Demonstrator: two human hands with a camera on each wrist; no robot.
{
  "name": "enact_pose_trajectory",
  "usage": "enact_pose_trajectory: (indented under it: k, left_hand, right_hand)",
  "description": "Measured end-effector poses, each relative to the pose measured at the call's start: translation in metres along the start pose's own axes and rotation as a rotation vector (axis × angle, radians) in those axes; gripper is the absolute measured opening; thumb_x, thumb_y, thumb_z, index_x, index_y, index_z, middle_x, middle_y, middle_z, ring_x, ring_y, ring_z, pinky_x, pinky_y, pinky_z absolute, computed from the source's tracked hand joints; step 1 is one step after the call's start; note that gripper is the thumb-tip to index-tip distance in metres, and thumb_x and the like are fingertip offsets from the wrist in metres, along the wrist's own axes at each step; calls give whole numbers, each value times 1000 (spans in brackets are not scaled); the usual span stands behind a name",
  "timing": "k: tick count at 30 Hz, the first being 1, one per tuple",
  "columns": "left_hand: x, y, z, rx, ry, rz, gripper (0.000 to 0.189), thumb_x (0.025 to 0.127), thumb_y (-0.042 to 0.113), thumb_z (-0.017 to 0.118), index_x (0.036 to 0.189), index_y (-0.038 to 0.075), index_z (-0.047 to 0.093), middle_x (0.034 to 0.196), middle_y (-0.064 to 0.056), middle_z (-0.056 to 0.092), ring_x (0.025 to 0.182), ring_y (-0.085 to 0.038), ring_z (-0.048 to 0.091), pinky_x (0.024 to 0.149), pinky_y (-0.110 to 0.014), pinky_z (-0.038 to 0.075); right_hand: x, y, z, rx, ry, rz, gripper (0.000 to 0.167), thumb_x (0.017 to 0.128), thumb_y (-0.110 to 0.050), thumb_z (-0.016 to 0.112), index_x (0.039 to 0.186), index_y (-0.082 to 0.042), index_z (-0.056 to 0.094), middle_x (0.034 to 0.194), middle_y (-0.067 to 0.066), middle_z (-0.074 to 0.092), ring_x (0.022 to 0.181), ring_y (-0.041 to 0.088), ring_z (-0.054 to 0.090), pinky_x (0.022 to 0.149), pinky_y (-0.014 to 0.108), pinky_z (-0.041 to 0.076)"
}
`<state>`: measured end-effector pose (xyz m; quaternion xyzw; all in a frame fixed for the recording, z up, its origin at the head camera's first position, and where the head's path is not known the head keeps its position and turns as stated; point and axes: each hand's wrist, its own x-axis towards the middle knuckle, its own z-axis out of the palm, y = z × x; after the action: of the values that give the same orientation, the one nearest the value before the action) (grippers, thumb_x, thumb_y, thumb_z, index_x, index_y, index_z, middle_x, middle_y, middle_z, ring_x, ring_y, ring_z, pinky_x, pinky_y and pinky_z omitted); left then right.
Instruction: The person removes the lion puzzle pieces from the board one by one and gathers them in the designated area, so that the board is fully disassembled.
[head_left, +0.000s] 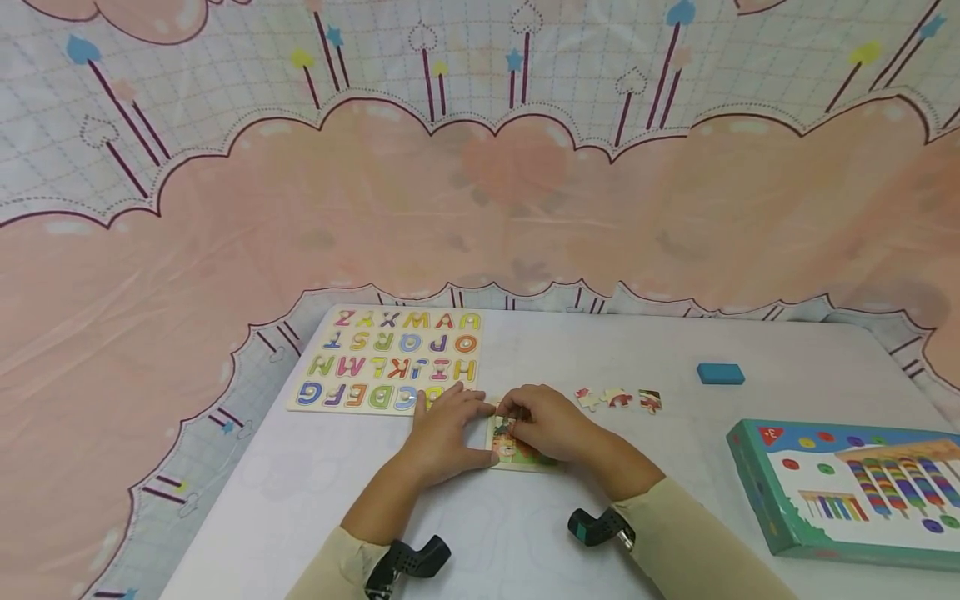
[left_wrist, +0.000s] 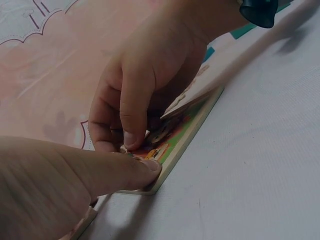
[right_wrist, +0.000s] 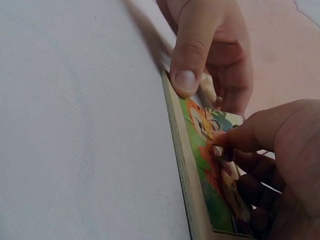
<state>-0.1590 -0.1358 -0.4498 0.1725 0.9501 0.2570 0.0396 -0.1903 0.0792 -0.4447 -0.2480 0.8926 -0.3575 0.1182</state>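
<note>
Pink and white fabric printed with scalloped outlines [head_left: 420,200] hangs behind a white-covered worktop [head_left: 540,354], where a person in pale sleeves [head_left: 697,542] is seated or standing; which, I cannot tell. Both wrists carry a black device [head_left: 408,558].

Item under handling: a small wooden picture puzzle [right_wrist: 184,150], lying flat near the middle of the worktop, between the two hands. It has a plain light rim and a green and orange picture.

Left hand [head_left: 448,433]: thumb and index finger spread wide along the puzzle's left end, the thumb pressing on the near corner.

Right hand [head_left: 555,423]: above the puzzle, fingers bent, thumb and forefinger drawn close together, the thumb tip touching the picture. Whether a piece is pinched between them, I cannot tell.

Surroundings: three loose puzzle pieces [head_left: 618,397] lie in a row beyond the right hand, apart from the puzzle. An alphabet board [head_left: 442,356] lies flat beyond the left hand, whose fingers overlap its near corner from this viewpoint. A blue block [head_left: 721,373] rests farther right. Nearer the person, at the right, lies a green-edged box [head_left: 847,500] with coloured stacks of beads pictured on its face.
</note>
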Motion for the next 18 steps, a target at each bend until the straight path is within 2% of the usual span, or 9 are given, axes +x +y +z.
enact_pose_trajectory:
  k: [8,18]
  left_hand:
    - [1,1,0,0,0,4,61,79,37,94,134,21,74,154,-4,59,158,-35,33,120,-80,1]
    - [-1,1,0,-11,1,-4,60,79,36,94,133,20,73,154,-4,59,158,-34,33,121,-78,0]
  right_hand:
    - [-2,1,-2,54,0,46,8,102,-12,72,105,-19,72,89,-9,65,89,14,56,82,35,47]
    - [-7,2,-8,165,30,74,12,102,-10,69,112,-16,72,93,-5,67,85,14,62,75,31,54]
